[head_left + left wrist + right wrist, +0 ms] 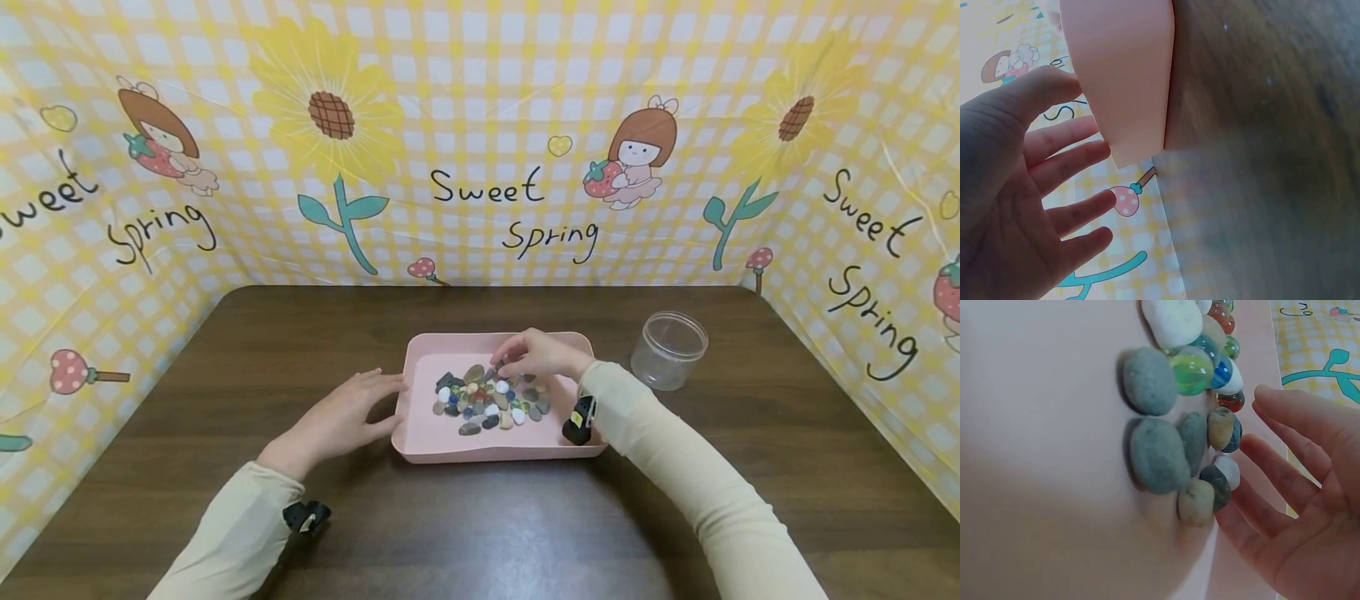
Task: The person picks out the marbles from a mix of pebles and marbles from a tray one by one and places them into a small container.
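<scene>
A pink tray [427, 433] holds a loose pile of grey, white and tan pebbles [1159, 455] mixed with glass marbles [1190, 374]. My left hand [341, 417] rests its fingertips against the tray's left side, and the left wrist view shows the fingers [1075, 157] spread and relaxed. Over the far right part of the pile is my right hand [543, 354], its fingers loosely bent down among the stones. From the right wrist, its thumb and fingers stand apart beside the pebbles, with nothing visible held between them. Some fingertips are hidden behind stones.
To the right of the tray, near my right forearm, stands a clear round jar [669, 358] with its top uncovered. Everything sits on a dark wooden table [480, 525]. A yellow checked cloth [480, 108] with printed flowers hangs at the back and sides.
</scene>
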The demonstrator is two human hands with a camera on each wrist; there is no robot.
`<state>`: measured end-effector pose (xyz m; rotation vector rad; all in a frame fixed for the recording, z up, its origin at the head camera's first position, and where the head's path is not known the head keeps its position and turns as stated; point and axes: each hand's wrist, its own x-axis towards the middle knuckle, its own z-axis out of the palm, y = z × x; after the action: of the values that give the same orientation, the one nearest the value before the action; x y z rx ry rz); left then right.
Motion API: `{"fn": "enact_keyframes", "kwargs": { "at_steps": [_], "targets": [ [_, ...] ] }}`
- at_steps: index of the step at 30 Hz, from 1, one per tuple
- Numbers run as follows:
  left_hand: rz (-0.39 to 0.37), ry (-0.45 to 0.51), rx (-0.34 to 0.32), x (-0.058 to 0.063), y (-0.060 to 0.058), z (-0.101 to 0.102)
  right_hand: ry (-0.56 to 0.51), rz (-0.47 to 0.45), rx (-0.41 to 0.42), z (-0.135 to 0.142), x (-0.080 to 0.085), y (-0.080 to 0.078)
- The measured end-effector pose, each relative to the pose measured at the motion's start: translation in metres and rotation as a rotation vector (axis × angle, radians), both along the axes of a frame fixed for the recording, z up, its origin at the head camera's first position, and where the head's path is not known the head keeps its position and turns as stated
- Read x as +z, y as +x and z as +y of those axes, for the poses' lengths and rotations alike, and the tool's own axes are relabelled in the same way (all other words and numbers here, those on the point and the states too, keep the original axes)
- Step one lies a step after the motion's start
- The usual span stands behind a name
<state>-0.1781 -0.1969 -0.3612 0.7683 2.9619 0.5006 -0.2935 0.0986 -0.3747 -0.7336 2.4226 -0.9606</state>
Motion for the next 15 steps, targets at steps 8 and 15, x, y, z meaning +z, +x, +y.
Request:
{"fn": "enact_keyframes", "kwargs": {
  "at_steps": [8,15],
  "targets": [
    [0.006,-0.001,-0.006,-0.0005,-0.0003,0.0009,0.016,0.035,-0.004,-0.0024,-0.0028,-0.0001],
    [0.011,0.003,-0.007,-0.0014,-0.0005,0.0006,0.008,0.055,-0.012,-0.0034,-0.0044,0.0011]
  ]
}}
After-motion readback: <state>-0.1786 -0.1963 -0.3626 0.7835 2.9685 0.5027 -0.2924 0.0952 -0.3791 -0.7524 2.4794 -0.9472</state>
